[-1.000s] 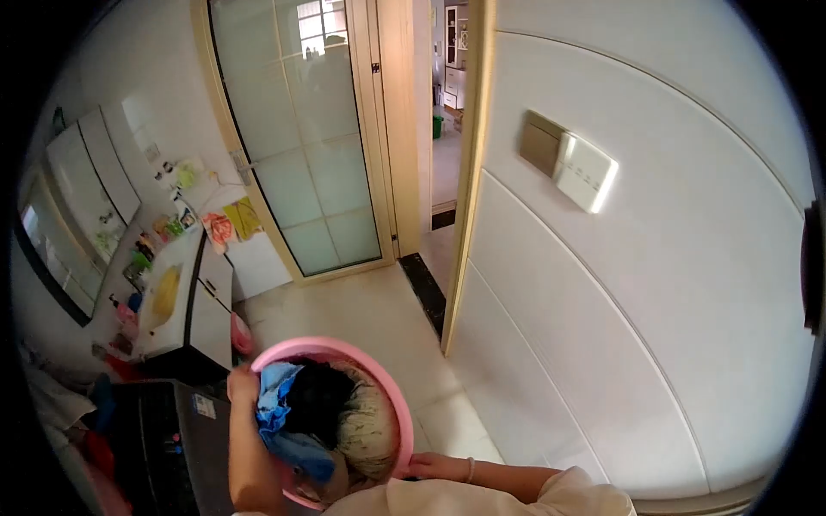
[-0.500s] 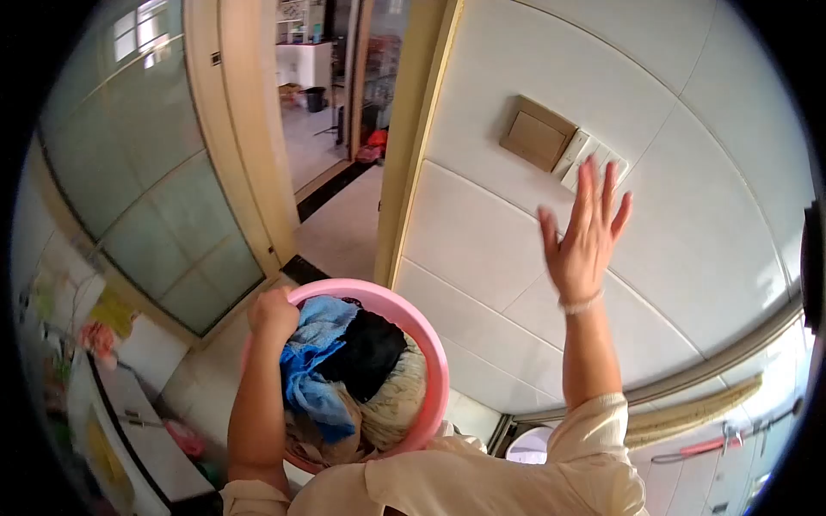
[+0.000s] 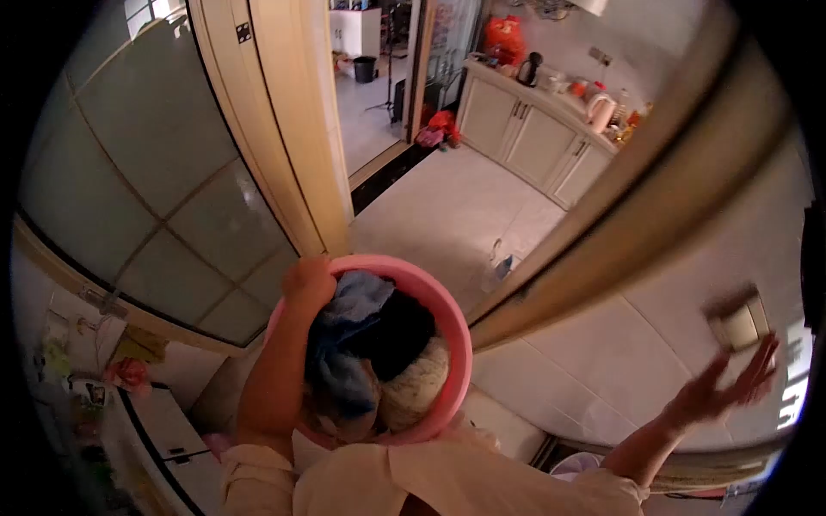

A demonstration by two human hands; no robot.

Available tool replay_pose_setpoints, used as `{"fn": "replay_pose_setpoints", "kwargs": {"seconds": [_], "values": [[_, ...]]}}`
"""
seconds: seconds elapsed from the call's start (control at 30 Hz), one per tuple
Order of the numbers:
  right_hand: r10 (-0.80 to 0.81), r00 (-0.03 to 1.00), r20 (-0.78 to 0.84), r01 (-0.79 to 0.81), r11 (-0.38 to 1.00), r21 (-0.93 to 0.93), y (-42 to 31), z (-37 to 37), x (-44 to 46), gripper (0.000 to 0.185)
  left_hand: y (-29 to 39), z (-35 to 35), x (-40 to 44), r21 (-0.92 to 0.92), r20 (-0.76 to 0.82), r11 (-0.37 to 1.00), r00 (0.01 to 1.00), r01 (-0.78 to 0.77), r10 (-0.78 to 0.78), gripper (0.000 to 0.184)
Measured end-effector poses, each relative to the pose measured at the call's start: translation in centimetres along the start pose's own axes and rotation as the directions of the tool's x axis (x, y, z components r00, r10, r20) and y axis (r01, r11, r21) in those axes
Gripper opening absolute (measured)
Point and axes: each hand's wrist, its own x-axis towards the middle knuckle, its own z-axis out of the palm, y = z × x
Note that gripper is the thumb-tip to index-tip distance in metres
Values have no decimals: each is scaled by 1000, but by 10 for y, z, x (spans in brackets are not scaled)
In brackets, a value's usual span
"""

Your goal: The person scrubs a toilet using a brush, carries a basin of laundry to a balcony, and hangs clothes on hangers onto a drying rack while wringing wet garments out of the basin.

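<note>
Hands, two. Left hand (image 3: pixel 310 284): clenched over the far left rim of a round pink basin (image 3: pixel 460 340). Right hand (image 3: pixel 723 391): released, holding nothing visible, near a wall switch (image 3: pixel 742 327); contact impossible to tell through blur.

Pink basin: directly before the torso, filled with crumpled cloths, namely blue (image 3: pixel 348 383), black (image 3: pixel 396 335) and cream (image 3: pixel 417 387).

Stage, as judged: loading done, basin apparently carried one-handed and braced at the body; setting down and unloading not done.

Left arm: reaching forward along the basin's left side, wrist bent inward over the rim. Right arm: stretched well out to the side, elbow low, fingers spread and pointing outward.

Surroundings: glass-panelled door (image 3: pixel 163 172) at left; pale floor (image 3: pixel 447 198) and white cabinets (image 3: pixel 533 142) beyond the doorway.
</note>
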Motion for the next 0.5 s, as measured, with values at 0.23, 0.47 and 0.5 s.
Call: {"fn": "replay_pose_setpoints", "kwargs": {"seconds": [0.23, 0.47, 0.5], "values": [[-357, 769, 530, -542, 74, 837, -219, -10, -94, 16, 4, -9, 47, 2, -83, 994, 990, -112, 111, 20], [5, 419, 908, -885, 225, 407, -297, 90, -149, 13, 72, -16, 189, -76, -17, 930, 933, -360, 360, 19], [55, 413, 909, -888, 248, 388, -297, 104, -163, 17, 85, -10, 205, -79, -42, 912, 916, -402, 400, 18]]}}
